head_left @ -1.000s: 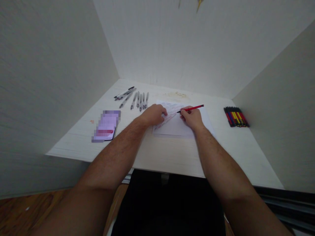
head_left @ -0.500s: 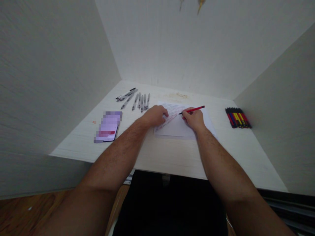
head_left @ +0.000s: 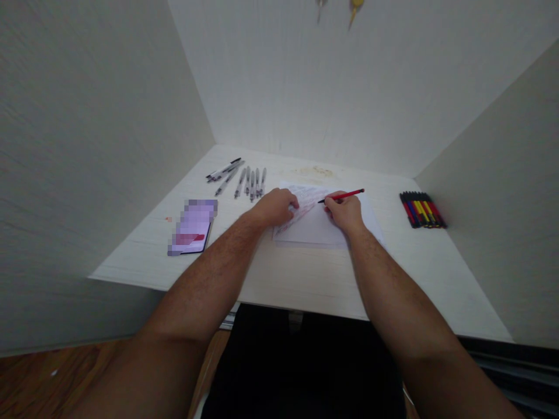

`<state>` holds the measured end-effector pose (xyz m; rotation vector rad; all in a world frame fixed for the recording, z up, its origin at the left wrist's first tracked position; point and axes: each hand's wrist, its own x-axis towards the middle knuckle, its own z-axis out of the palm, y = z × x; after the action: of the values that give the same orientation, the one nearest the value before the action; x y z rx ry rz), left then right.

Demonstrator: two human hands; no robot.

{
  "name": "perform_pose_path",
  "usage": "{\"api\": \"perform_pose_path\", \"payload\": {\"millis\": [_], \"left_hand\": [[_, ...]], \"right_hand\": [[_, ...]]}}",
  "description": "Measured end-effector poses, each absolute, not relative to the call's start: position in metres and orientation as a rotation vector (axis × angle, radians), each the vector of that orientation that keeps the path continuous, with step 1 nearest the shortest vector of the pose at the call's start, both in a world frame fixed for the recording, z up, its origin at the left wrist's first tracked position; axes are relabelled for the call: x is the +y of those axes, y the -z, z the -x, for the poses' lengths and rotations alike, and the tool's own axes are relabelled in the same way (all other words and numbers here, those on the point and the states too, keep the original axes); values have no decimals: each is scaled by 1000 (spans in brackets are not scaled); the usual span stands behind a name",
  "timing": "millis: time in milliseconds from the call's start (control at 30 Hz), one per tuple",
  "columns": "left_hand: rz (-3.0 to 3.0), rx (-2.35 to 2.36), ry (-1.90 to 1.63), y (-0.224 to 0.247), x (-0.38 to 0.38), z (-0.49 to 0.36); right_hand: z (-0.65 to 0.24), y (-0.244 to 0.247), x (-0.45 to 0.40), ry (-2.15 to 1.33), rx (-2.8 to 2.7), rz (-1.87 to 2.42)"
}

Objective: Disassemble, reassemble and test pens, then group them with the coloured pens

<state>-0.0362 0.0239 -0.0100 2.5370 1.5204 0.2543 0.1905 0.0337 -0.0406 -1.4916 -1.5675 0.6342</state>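
1. Your forearms cross the near edge of the table (head_left: 305, 279) and meet at the sheet of paper (head_left: 318, 224), which lies mid-surface, slightly toward the far edge.
2. Your left hand (head_left: 275, 206) rests on the paper's left edge, fingers curled, pressing it flat and gripping nothing.
3. Your right hand (head_left: 345, 210) is closed around the red pen (head_left: 343, 195); its tip meets the paper, its barrel points toward the right edge.
4. A phone (head_left: 192, 227) lies near the left edge.
5. Grey pens (head_left: 244, 177) lie toward the far left corner; a set of coloured pens (head_left: 421, 208) sits against the right edge.
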Motion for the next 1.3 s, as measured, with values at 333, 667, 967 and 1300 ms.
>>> {"api": "perform_pose_path", "payload": {"millis": [333,667,967,1300], "left_hand": [[-2524,1520,-269,8,23,35],[-2523,1527,-261,8,23,36],[-2528,1527,-267,9,23,36],[-2530,1529,-265,9,22,36]], "right_hand": [[-193,45,38,-631,-1556,1506],[-193,45,38,-605,-1551,1527],[-193,48,40,-644,-1527,1507],[-193,47,40,-627,-1488,1547]]}}
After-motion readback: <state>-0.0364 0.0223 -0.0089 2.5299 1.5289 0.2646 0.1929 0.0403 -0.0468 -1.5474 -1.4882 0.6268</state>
